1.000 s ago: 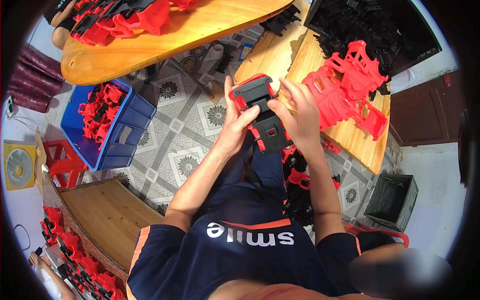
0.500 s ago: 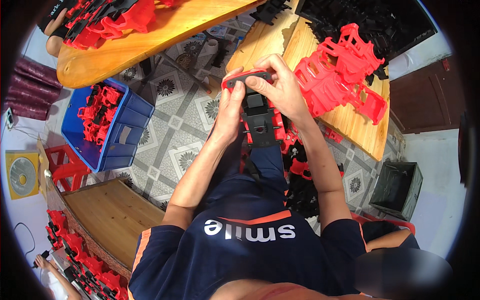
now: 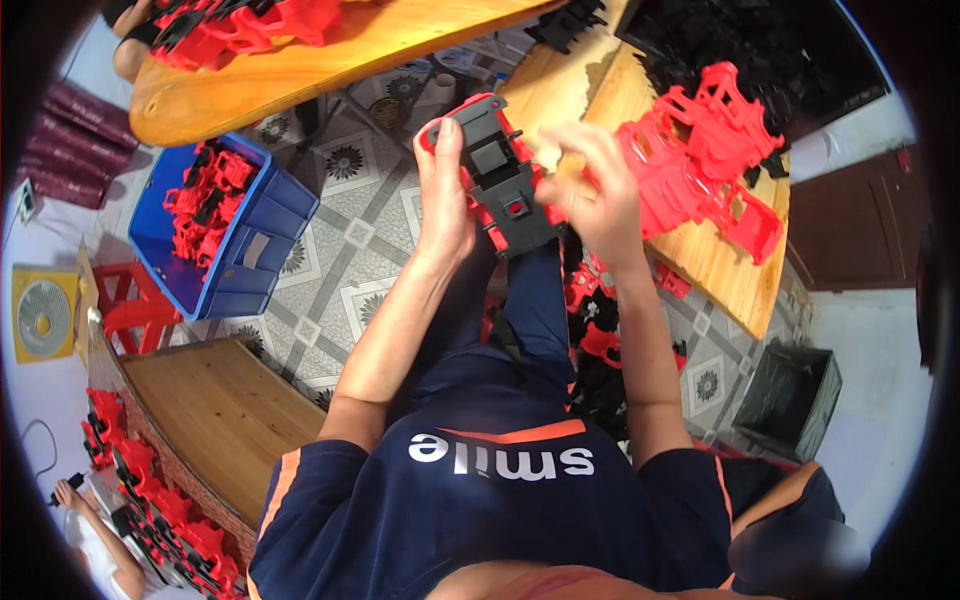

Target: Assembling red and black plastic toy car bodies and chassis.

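My left hand (image 3: 446,205) grips a toy car (image 3: 515,225) along its left side, thumb lying over its upper end. The car has a red plastic body and a black underside plate turned up toward me, with a small square opening near its lower end. My right hand (image 3: 605,205) is by the car's right edge with the fingers bent. Motion smears its fingertips, so contact with the car or anything held there cannot be made out. To the right of that hand, red plastic car bodies (image 3: 665,170) lie piled on the wooden table (image 3: 715,270).
Black plastic parts (image 3: 720,50) fill a dark tray at upper right. On the left, a blue bin (image 3: 285,205) holds red and black cars. A second wooden table (image 3: 300,75) bears more red bodies. Red cars (image 3: 165,490) line the lower left, near another person's hand (image 3: 70,492).
The car has tilted, its upper end swinging right and its plate showing more. My right hand has left its upper end and moved down and right. My left hand still grips it.
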A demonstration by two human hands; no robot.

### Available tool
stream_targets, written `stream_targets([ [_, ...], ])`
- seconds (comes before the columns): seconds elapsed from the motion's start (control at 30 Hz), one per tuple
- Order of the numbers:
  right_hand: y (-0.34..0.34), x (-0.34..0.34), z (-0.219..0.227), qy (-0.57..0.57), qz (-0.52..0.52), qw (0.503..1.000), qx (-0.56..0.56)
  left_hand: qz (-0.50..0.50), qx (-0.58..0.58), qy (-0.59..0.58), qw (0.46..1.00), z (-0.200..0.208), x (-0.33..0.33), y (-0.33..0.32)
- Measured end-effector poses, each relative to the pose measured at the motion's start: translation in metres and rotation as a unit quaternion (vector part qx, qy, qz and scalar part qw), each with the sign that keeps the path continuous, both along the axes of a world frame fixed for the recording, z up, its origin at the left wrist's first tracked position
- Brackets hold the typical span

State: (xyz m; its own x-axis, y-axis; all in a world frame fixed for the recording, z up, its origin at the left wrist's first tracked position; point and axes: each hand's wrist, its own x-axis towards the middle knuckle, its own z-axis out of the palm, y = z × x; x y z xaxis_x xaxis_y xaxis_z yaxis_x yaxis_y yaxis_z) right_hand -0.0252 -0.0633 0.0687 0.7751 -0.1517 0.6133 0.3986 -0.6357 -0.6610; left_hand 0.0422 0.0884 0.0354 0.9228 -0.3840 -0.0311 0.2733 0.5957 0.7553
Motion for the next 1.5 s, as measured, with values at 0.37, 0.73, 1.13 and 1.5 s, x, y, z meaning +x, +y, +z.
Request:
stream_targets([
  [0.37,0.026,-0.018,-0.022,-0.056,0.030,0.984,-0.169,0.113,0.051,-0.018,0.992,0.008,-0.007,-0.002],
  [0.73,0.034,-0.025,-0.020,-0.097,-0.007,0.979,-0.181,0.150,0.088,-0.071,0.982,0.002,-0.007,-0.006],
  [1.13,0.034,-0.030,-0.028,-0.071,0.009,0.983,-0.169,0.117,0.066,-0.063,0.989,-0.003,-0.008,0.002],
  [1.5,0.008,0.038,-0.021,0.102,0.072,0.969,0.211,0.100,0.131,-0.179,0.970,-0.013,0.007,-0.015],
])
